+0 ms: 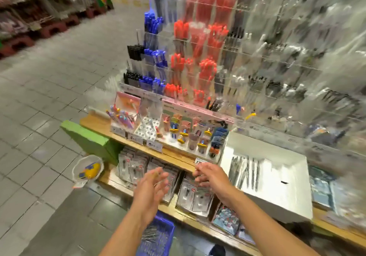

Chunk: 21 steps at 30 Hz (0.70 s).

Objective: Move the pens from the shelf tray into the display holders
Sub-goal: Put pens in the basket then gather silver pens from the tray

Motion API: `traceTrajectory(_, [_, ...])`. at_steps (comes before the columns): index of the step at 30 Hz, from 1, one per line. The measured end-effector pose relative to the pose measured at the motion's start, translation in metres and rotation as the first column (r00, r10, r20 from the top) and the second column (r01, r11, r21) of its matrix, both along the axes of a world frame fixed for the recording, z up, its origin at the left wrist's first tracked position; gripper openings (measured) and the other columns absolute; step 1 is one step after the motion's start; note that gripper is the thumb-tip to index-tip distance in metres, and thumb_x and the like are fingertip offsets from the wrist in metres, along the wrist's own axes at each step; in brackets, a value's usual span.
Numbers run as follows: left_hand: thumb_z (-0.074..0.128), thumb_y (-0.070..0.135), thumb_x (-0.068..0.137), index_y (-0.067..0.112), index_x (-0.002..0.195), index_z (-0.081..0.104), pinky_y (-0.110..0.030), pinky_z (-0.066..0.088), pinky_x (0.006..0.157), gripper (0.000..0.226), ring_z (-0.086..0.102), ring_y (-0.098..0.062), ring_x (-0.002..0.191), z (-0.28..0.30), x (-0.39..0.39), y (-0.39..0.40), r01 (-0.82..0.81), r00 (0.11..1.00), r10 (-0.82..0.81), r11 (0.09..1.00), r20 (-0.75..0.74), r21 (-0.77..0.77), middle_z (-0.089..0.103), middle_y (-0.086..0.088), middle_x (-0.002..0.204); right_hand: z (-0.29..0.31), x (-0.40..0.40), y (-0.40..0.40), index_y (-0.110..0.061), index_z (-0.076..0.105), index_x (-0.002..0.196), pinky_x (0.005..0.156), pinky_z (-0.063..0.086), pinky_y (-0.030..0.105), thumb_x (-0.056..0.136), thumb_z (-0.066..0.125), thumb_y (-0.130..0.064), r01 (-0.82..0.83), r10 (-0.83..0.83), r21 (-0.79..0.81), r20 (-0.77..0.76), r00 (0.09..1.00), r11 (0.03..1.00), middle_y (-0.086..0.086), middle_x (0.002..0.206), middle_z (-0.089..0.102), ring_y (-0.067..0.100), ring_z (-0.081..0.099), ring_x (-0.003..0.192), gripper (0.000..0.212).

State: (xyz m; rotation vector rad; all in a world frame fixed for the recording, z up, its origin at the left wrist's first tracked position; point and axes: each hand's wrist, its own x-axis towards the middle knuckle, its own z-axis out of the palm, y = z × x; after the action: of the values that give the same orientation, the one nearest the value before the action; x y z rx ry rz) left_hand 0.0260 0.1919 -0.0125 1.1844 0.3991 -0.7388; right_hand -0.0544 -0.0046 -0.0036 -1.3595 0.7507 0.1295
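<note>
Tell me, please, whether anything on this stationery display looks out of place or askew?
One small dark piece lies alone on the white tray, apart from the pens lined up at its left end. The picture is too blurred to tell what it is.

Display holders (pixel 287 47) motion-blurred; left hand (pixel 152 184) fingers smeared, grip unclear.

- Both bare forearms reach forward and up from the bottom edge of the view, drawing closer together toward the hands.
- The left hand (pixel 151 184) is held out with its fingers nearly straight and close together, pointing up and to the right; it holds nothing. Motion blur smears the fingertips.
- The right hand (pixel 211 178) is raised just beside it, apart from it, back of the hand upward, fingers loosely bent leftward, holding nothing visible.
</note>
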Motion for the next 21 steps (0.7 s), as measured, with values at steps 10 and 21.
traceTrajectory(10, [0.060, 0.021, 0.095, 0.013, 0.107, 0.068, -0.033, 0.054, 0.070, 0.016, 0.069, -0.022, 0.086, 0.008, -0.045, -0.180, 0.390, 0.919, -0.393, 0.912, 0.005, 0.125, 0.076, -0.006, 0.092, -0.033, -0.103, -0.141, -0.022, 0.068, 0.096, 0.069, 0.055, 0.029, 0.085, 0.067, -0.022, 0.259, -0.273, -0.158, -0.078, 0.959, 0.953, 0.000, 0.095, 0.073, 0.012, 0.069, 0.073, 0.011])
traceTrajectory(21, [0.048, 0.017, 0.100, 0.015, 0.114, 0.063, -0.033, 0.052, 0.078, 0.021, 0.066, -0.023, 0.101, -0.014, -0.061, -0.256, 0.555, 0.808, -0.589, 0.747, -0.023, 0.365, 0.070, -0.007, 0.109, -0.096, -0.092, -0.191, -0.009, 0.063, 0.093, 0.058, 0.051, 0.023, 0.091, 0.055, -0.006, 0.019, -0.099, -0.190, -0.420, 0.902, 0.982, 0.004, 0.089, 0.062, 0.018, 0.067, 0.078, 0.009])
